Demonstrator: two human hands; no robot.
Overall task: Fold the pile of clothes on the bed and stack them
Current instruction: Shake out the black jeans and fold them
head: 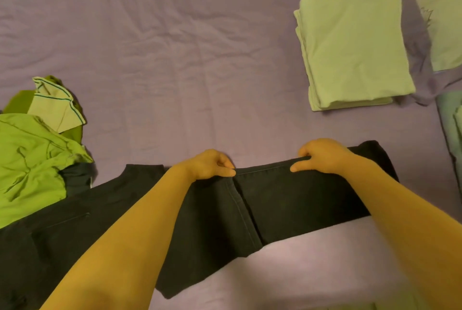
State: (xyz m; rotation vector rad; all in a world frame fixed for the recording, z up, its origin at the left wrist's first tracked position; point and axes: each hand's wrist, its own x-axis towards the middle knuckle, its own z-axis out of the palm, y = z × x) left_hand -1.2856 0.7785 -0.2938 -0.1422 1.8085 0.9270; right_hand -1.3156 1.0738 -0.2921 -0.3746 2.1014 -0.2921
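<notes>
1. A black garment [275, 199] of thick, matte woven cloth lies across the lower middle of the frame, spread flat on a purple bedsheet [162, 47] that is soft and finely wrinkled.
2. A stitched seam runs down the garment's middle from its far edge toward the lower centre, and a zip line shows on its left part.
3. The left hand [212, 164] sits at the garment's far edge, just left of the seam, with fingers curled and thumb and fingertips pinching the cloth.
4. The right hand [322, 157] grips the same far edge further right: the thumb lies on top of the fabric and the curled fingers wrap over the hem, so the edge runs between thumb and fingers.
5. The stretch of hem between the two hands runs straight.
6. At the upper right of the frame sits a folded pale stack [352, 52], rectangular, smooth, with layered edges showing along its left and near sides.
7. At the left edge lies a crumpled bright green garment [30, 159], slightly shiny and creased, touching the black garment, with a pale collar [55, 104] trimmed in dark stripes above it.
</notes>
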